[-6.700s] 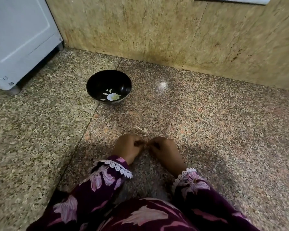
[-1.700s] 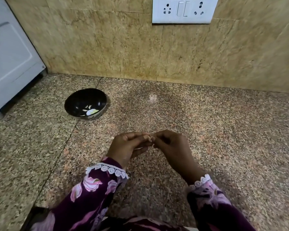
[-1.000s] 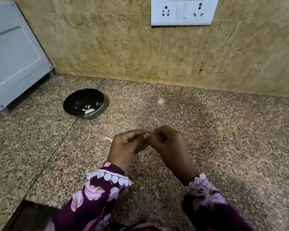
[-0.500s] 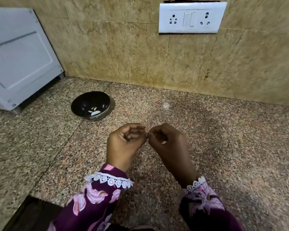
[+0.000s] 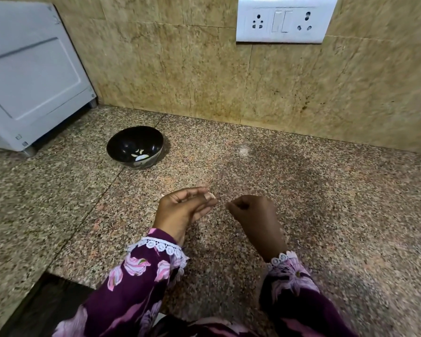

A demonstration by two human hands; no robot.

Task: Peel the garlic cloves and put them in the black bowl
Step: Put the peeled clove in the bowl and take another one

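Head view, garlic clove (image 5: 209, 196): a small pale piece is pinched at the fingertips of the left hand (image 5: 180, 211), above the granite counter (image 5: 326, 203).
Handling: judged light, firm and slippery once bared; best taken at its ends.
Right hand (image 5: 250, 210): fingers are curled, just apart from the clove; whether skin is held cannot be told.
Black bowl (image 5: 122, 142): well apart, peeled pieces inside.
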